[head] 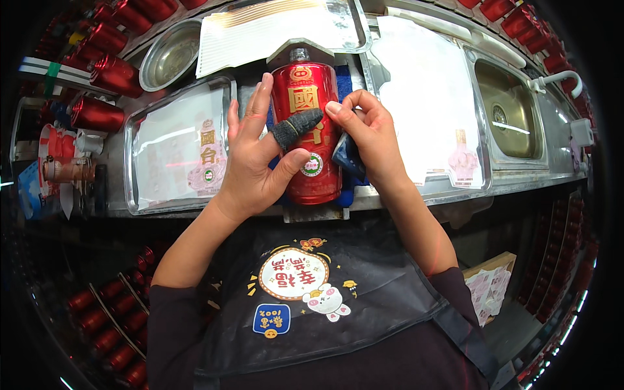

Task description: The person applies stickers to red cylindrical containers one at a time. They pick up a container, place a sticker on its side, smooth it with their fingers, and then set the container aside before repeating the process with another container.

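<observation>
A glossy red bottle (304, 187) with gold characters and a round green-and-white emblem lies in a blue-padded holder (344, 83), its clear neck towards the far side. My left hand (258, 151) is spread over the bottle's left side. Its index finger wears a dark fabric finger cover (296, 127) and lies across the gold lettering. My right hand (373, 134) is at the bottle's right side, thumb and index fingertip together near the red surface. Tucked under its other fingers is a dark blue, flat piece (348, 155); I cannot tell whether it is cloth or a scraper.
A metal tray (131, 195) with printed transfer sheets (170, 146) stands left, a steel bowl (170, 56) behind it. White sheets (424, 97) cover a right-hand tray beside a sink (509, 117) with a white tap (560, 82). More paper (273, 29) lies at the back. Red bottles (114, 73) line the sides.
</observation>
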A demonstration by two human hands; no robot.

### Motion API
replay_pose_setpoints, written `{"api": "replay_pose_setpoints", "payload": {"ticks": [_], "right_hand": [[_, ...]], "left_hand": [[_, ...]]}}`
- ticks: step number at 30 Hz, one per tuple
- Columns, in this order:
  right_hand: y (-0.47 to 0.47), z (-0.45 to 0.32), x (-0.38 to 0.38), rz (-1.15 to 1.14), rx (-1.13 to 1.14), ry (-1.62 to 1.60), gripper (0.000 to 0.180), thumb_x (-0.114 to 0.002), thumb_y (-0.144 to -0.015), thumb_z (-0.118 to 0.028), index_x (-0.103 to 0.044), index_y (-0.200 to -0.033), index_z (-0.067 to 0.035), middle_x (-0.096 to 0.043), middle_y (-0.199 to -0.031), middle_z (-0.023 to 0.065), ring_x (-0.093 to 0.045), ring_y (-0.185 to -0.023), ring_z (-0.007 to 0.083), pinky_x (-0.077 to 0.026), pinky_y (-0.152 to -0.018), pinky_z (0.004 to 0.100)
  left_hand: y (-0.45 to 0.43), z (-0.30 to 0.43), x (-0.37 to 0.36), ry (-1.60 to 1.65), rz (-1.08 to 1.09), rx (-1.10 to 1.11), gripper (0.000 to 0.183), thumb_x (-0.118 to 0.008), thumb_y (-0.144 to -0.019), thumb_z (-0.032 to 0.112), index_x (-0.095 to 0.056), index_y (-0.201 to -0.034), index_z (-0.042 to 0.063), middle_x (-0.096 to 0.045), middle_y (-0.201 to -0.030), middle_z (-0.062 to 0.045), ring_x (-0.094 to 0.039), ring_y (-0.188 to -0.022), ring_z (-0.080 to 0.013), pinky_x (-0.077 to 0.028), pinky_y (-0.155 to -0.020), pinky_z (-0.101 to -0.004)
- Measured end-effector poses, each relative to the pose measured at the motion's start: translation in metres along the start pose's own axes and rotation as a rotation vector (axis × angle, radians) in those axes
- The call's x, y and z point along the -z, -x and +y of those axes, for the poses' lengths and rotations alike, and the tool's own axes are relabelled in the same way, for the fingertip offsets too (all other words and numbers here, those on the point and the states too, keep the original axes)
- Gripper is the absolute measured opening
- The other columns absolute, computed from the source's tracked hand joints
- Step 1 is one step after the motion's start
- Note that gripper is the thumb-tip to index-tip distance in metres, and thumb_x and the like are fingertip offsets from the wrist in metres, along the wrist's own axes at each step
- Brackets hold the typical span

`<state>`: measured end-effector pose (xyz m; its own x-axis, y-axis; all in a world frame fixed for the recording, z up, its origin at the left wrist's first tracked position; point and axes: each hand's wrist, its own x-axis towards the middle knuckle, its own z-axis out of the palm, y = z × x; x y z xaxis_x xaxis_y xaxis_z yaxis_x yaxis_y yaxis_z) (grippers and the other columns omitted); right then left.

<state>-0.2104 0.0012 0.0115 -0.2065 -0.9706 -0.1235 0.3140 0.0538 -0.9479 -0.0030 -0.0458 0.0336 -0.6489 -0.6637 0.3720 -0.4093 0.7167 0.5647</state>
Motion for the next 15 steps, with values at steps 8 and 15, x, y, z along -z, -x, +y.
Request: {"api": "replay_pose_setpoints", "payload": {"ticks": [8, 15], "right_hand": [[0.001, 0.006, 0.008, -0.018, -0.037, -0.011, 0.014, -0.067, -0.099, -0.019, -0.06, -0.093, -0.008, -0.062, -0.089, -0.0046, -0.054, -0.085, 0.0024, -0.042, -0.081, 0.0193], [0.015, -0.004, 0.001, 0.094, -0.016, -0.17, 0.016, -0.068, -0.098, -0.02, -0.063, -0.096, -0.006, -0.064, -0.086, -0.0022, -0.054, -0.077, 0.0017, -0.043, -0.069, 0.0186]], "left_hand": [[-0.008, 0.007, 0.003, -0.229, -0.071, -0.122, 0.036, -0.063, -0.095, 0.05, -0.077, -0.116, 0.023, -0.028, -0.163, -0.025, -0.029, -0.148, -0.0462, -0.006, -0.116, -0.0679], [-0.006, -0.001, 0.007, -0.174, -0.034, -0.099, 0.039, -0.058, -0.097, 0.053, -0.076, -0.118, 0.026, -0.026, -0.165, -0.024, -0.028, -0.149, -0.0469, -0.005, -0.116, -0.0683]]}}
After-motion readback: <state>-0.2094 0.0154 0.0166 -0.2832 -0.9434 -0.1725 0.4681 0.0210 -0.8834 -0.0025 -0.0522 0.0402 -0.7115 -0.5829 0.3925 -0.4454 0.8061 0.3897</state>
